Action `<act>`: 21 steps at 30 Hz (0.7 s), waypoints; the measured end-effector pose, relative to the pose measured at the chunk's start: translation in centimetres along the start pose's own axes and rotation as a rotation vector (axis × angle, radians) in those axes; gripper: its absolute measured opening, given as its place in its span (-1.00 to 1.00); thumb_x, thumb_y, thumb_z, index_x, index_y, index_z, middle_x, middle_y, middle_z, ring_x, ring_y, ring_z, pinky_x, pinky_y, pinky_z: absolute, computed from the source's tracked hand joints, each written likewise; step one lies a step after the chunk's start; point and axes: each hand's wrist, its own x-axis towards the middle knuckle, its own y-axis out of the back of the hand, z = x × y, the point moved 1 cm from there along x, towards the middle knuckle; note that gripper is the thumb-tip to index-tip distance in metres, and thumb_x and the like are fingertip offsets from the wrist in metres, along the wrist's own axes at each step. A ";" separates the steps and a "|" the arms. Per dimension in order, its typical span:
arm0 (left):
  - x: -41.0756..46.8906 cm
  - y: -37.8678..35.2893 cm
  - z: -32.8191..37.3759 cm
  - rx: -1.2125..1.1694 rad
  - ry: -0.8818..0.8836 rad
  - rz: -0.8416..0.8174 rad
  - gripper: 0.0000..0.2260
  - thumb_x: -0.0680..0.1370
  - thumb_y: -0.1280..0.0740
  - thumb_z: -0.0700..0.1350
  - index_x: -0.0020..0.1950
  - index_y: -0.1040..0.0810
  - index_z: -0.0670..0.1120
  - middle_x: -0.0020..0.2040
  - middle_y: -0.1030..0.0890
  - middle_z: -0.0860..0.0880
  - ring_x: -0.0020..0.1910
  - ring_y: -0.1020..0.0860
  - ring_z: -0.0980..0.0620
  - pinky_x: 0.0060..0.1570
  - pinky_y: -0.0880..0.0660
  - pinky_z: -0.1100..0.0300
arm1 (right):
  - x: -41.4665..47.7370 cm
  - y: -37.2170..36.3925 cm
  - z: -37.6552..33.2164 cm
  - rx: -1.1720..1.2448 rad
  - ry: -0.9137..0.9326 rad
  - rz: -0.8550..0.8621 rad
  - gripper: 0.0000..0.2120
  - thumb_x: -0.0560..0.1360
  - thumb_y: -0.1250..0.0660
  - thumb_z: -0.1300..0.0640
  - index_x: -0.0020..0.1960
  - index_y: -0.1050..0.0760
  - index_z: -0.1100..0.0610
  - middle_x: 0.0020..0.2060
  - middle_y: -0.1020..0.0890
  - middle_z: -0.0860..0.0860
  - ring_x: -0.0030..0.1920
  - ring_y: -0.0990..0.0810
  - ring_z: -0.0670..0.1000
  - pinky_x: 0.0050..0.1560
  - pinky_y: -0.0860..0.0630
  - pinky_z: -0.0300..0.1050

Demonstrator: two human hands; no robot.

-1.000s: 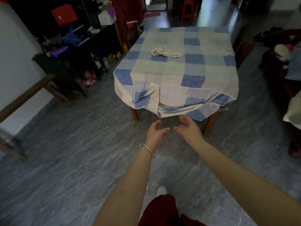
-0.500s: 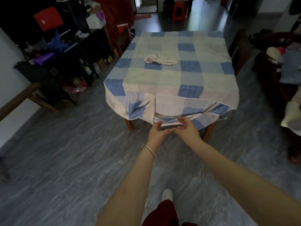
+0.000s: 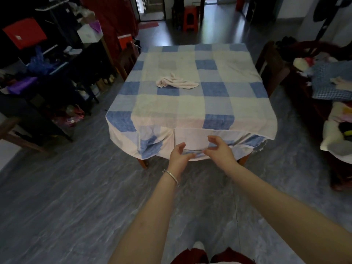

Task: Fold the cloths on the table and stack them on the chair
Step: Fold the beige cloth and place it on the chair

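Note:
A large blue-and-white checked cloth (image 3: 190,103) is draped over the table and hangs down its near side. On it, left of centre, lies a small crumpled pale cloth (image 3: 176,83). My left hand (image 3: 179,156) and my right hand (image 3: 220,150) are side by side at the cloth's lower near hem. Their thumbs and fingers are spread around the hem's edge and touch it, without a closed grip. A dark wooden armchair (image 3: 304,103) at the right holds a pile of fabrics (image 3: 333,82).
Dark shelves (image 3: 57,73) crowded with boxes and bags line the left wall. One wooden chair (image 3: 126,58) stands at the table's far left and another (image 3: 270,67) at its right side. A red stool (image 3: 190,18) stands in the back. Grey tiled floor surrounds the table.
I have moved closer to the table. Both hands have risen from in front of the hanging cloth to its lower hem and now touch it.

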 end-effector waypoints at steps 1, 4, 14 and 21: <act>0.7 0.1 0.3 0.016 0.000 -0.004 -0.49 0.44 -0.34 -0.39 0.37 -0.31 -0.26 0.38 -0.38 -0.19 0.36 -0.37 -0.11 0.35 -0.34 0.05 | 0.5 0.0 -0.2 -0.001 -0.002 0.007 -0.51 0.47 -0.36 0.23 0.37 -0.32 0.12 0.35 -0.43 0.04 0.25 -0.47 0.07 0.09 -0.38 -0.23; 2.5 -0.1 0.8 0.020 0.005 0.004 -0.49 0.44 -0.36 -0.38 0.37 -0.32 -0.26 0.37 -0.39 -0.19 0.36 -0.37 -0.10 0.30 -0.33 0.12 | 2.0 0.0 -0.8 0.001 -0.024 0.020 -0.52 0.49 -0.35 0.22 0.37 -0.31 0.11 0.37 -0.41 0.04 0.30 -0.45 0.09 0.24 -0.40 -0.12; 7.4 -0.5 1.6 0.037 0.011 -0.002 -0.49 0.44 -0.36 -0.37 0.37 -0.31 -0.27 0.37 -0.39 -0.17 0.39 -0.34 -0.10 0.29 -0.32 0.14 | 7.2 -0.5 -1.9 0.016 -0.026 0.009 -0.53 0.49 -0.34 0.23 0.36 -0.32 0.10 0.35 -0.43 0.03 0.27 -0.48 0.07 0.25 -0.41 -0.06; 12.2 -1.7 3.3 -0.018 0.003 0.057 -0.51 0.45 -0.35 -0.38 0.35 -0.32 -0.27 0.38 -0.39 -0.17 0.40 -0.33 -0.08 0.29 -0.31 0.17 | 13.1 -0.2 -2.5 -0.008 0.009 -0.033 -0.54 0.49 -0.33 0.23 0.36 -0.32 0.11 0.34 -0.45 0.03 0.28 -0.47 0.07 0.22 -0.40 -0.14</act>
